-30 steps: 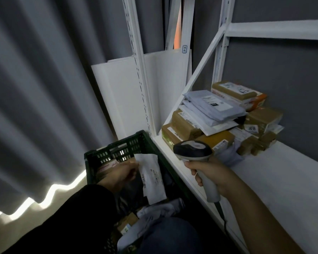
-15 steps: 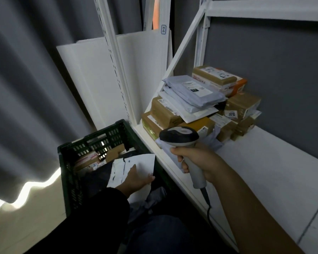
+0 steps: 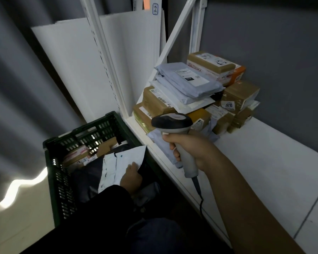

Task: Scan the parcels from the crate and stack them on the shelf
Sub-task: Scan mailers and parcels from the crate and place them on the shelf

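A dark green crate (image 3: 52, 173) stands on the floor left of the white shelf (image 3: 264, 162). Inside it my left hand (image 3: 130, 176) holds a white mailer bag (image 3: 121, 162) by its lower edge, above several other parcels (image 3: 79, 154). My right hand (image 3: 189, 149) grips the handle of a grey barcode scanner (image 3: 173, 123), held over the shelf's front edge with its head toward the stacked parcels (image 3: 191, 88). That stack of brown boxes and grey bags fills the shelf's back left corner.
White shelf uprights (image 3: 106, 57) and a diagonal brace (image 3: 174, 37) rise beside the crate. White boards (image 3: 68, 66) lean against the grey curtain behind. The scanner cable (image 3: 198, 189) hangs down past the shelf edge. The shelf's right part shows bare white surface.
My left hand has lowered the white mailer deeper into the crate and turned it flatter. The view has shifted left and down; the scanner hand keeps its place by the shelf edge.
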